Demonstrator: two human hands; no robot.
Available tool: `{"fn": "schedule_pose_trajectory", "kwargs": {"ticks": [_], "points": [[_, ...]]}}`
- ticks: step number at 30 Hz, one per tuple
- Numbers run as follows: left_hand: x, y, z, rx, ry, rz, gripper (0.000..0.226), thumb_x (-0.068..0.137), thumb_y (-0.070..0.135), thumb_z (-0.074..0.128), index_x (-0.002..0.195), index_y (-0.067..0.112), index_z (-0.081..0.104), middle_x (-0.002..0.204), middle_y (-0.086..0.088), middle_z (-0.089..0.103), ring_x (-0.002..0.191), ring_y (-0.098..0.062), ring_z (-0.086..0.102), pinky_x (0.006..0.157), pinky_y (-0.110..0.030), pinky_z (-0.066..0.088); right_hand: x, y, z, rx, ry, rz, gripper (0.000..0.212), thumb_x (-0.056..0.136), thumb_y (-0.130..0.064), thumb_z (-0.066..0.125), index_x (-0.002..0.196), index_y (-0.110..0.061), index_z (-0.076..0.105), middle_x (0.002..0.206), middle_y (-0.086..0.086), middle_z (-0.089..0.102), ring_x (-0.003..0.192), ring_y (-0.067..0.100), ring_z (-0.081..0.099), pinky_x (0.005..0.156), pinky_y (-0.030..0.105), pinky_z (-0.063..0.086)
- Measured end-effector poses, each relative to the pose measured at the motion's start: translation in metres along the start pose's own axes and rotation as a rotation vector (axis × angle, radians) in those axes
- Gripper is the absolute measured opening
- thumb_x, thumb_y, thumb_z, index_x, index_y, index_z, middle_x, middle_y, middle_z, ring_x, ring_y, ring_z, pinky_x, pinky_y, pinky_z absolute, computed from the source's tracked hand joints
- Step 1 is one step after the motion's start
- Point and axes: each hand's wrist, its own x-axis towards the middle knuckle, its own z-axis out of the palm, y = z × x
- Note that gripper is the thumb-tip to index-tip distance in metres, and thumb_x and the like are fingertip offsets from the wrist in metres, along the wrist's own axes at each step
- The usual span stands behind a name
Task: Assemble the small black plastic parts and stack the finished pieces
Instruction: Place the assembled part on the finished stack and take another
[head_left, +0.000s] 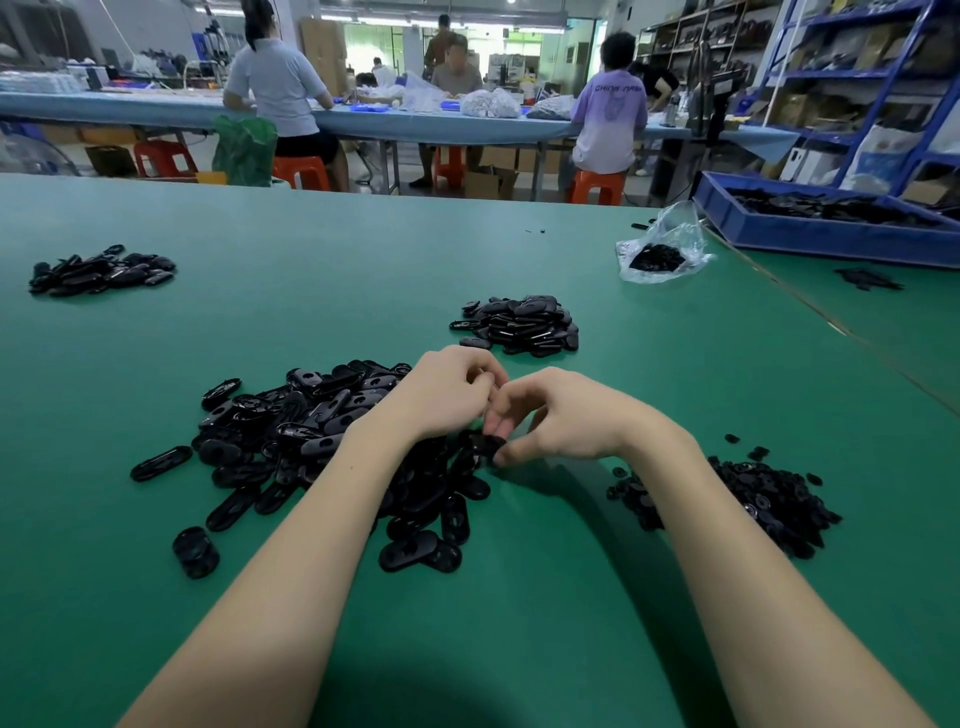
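My left hand (447, 397) and my right hand (558, 418) meet at the centre of the green table (519, 597), fingers curled together round a small black plastic part (485, 447). The part is mostly hidden by my fingers. Just left of my hands and under my left forearm lies a big pile of black oval shells (311, 441). To my right lies a pile of smaller round black pieces (753, 499). Beyond my hands sits a compact heap of oval pieces (519, 325).
Another heap of black ovals (101, 270) lies at the far left. A clear plastic bag of black bits (662, 254) and a blue tray of parts (831, 223) sit at the far right. Several people sit on orange stools at a long bench behind.
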Motion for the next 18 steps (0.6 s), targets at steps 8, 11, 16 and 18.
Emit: {"fn": "schedule_pose_trajectory", "kwargs": {"ticks": [8, 11, 16, 18], "points": [[-0.002, 0.015, 0.014, -0.395, -0.025, -0.044, 0.010, 0.096, 0.025, 0.060, 0.102, 0.025, 0.068, 0.087, 0.003, 0.077, 0.081, -0.017, 0.075, 0.081, -0.030, 0.059, -0.024, 0.028, -0.040, 0.073, 0.231, 0.123, 0.020, 0.077, -0.024, 0.088, 0.092, -0.029, 0.074, 0.088, -0.003, 0.076, 0.060, 0.003, 0.057, 0.067, 0.023, 0.046], [-0.004, 0.027, 0.031, -0.679, -0.073, -0.082, 0.012, 0.098, 0.017, 0.061, 0.105, 0.017, 0.071, 0.088, -0.007, 0.076, 0.079, -0.019, 0.075, 0.077, -0.028, 0.061, -0.032, 0.037, -0.048, 0.136, 0.275, 0.159, 0.021, 0.076, -0.024, 0.089, 0.090, -0.028, 0.074, 0.078, -0.008, 0.071, 0.056, 0.004, 0.054, 0.057, 0.015, 0.042], [-0.004, 0.029, 0.043, -0.833, -0.023, -0.118, 0.016, 0.097, 0.003, 0.059, 0.097, 0.007, 0.075, 0.082, -0.011, 0.073, 0.074, -0.014, 0.072, 0.072, -0.017, 0.057, -0.033, 0.039, -0.048, 0.121, 0.260, 0.212, 0.021, 0.077, -0.028, 0.087, 0.093, -0.029, 0.073, 0.073, -0.013, 0.072, 0.054, 0.006, 0.056, 0.062, 0.023, 0.045], [-0.005, 0.027, 0.043, -0.851, 0.006, -0.146, 0.016, 0.096, 0.002, 0.060, 0.095, 0.007, 0.075, 0.083, -0.011, 0.073, 0.073, -0.014, 0.073, 0.072, -0.016, 0.057, -0.034, 0.041, -0.051, 0.056, 0.226, 0.274, 0.019, 0.079, -0.032, 0.086, 0.093, -0.027, 0.074, 0.078, -0.011, 0.076, 0.057, 0.008, 0.060, 0.064, 0.027, 0.048]]}}
